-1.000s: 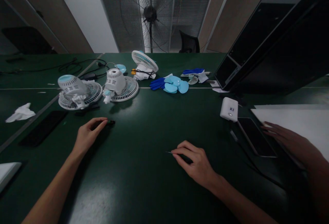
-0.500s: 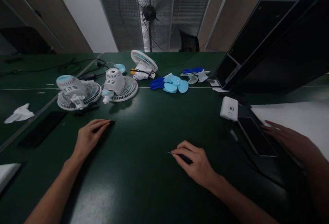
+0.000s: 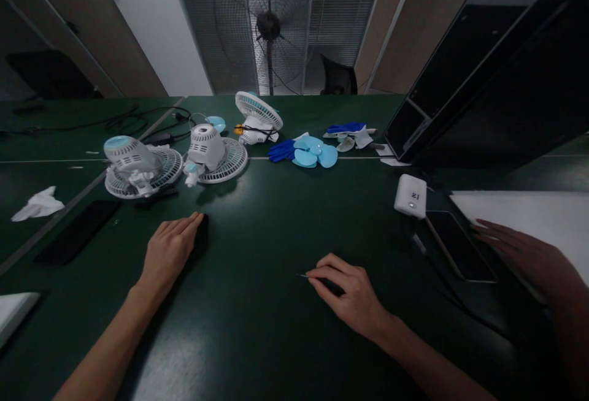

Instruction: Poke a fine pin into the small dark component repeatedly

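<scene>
My left hand [image 3: 171, 246] rests on the dark green table [image 3: 257, 223] left of centre, palm down. Its fingers are pressed together over a small dark object [image 3: 202, 224], mostly hidden beneath them. My right hand [image 3: 347, 290] lies right of centre and pinches a thin pointed tool [image 3: 302, 275] with a dark handle; the tip points left. Beyond my left hand are two small white fans [image 3: 138, 165] [image 3: 209, 152] lying grille down. A third white fan [image 3: 257, 118] stands farther back, beside a light blue fan blade [image 3: 315, 151] and blue gloves [image 3: 280, 151].
Another person's hand [image 3: 519, 251] lies at the right, near a phone [image 3: 460, 246], a white power bank [image 3: 411, 195] and a cable. A large black monitor [image 3: 488, 94] stands behind them. At the left are a black flat object [image 3: 78, 232] and a tissue [image 3: 39, 203].
My left hand has turned palm down and moved slightly right, its fingers now covering the small dark object they had been pinching. My right hand has barely moved.
</scene>
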A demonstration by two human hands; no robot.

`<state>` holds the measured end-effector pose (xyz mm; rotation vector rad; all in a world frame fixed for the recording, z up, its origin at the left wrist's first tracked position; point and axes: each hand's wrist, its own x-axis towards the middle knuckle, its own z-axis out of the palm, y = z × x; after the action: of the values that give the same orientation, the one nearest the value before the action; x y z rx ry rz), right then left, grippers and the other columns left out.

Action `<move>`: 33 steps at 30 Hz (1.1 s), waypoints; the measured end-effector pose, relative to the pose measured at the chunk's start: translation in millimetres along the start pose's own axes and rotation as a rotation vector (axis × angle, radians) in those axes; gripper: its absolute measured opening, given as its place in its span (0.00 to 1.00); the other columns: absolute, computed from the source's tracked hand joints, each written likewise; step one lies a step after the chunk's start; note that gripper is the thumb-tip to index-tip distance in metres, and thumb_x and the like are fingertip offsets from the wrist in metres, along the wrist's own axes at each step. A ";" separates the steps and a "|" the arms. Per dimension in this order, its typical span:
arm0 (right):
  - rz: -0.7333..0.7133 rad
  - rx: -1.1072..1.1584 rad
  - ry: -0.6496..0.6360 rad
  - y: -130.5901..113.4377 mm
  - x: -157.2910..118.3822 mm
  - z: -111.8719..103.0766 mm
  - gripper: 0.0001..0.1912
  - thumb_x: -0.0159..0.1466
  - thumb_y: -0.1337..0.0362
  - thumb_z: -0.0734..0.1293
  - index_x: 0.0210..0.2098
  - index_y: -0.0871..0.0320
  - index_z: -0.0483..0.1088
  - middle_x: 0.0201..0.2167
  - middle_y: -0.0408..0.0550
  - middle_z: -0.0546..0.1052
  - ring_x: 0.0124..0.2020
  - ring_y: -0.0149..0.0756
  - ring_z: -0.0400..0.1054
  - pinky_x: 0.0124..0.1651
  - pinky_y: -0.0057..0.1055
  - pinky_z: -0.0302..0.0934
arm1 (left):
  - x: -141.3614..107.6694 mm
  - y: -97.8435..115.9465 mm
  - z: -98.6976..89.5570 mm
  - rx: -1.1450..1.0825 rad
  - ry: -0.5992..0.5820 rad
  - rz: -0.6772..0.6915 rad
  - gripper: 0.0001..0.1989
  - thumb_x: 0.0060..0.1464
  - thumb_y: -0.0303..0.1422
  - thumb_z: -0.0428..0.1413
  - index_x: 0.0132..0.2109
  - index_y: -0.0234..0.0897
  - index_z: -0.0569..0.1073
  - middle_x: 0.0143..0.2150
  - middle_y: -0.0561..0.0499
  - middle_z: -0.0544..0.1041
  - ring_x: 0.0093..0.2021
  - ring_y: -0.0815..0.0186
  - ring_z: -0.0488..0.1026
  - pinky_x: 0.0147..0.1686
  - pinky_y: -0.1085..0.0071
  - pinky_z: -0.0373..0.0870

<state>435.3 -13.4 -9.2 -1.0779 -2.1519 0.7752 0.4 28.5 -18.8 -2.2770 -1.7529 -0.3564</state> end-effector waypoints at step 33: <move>-0.013 -0.023 0.011 -3.7 -1.0 0.0 0.09 0.73 0.65 0.66 0.47 0.52 0.79 0.41 0.47 0.78 0.38 0.36 0.76 0.41 0.32 0.70 | 9.9 183.9 -20.2 -1.072 -0.319 0.057 0.18 0.65 0.28 0.56 0.59 0.46 0.72 0.49 0.47 0.77 0.50 0.59 0.74 0.53 0.60 0.70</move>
<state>434.0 -16.1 -6.7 -1.0758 -2.1617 0.7385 179.9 -14.9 -4.7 -3.2161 -1.8840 -1.2198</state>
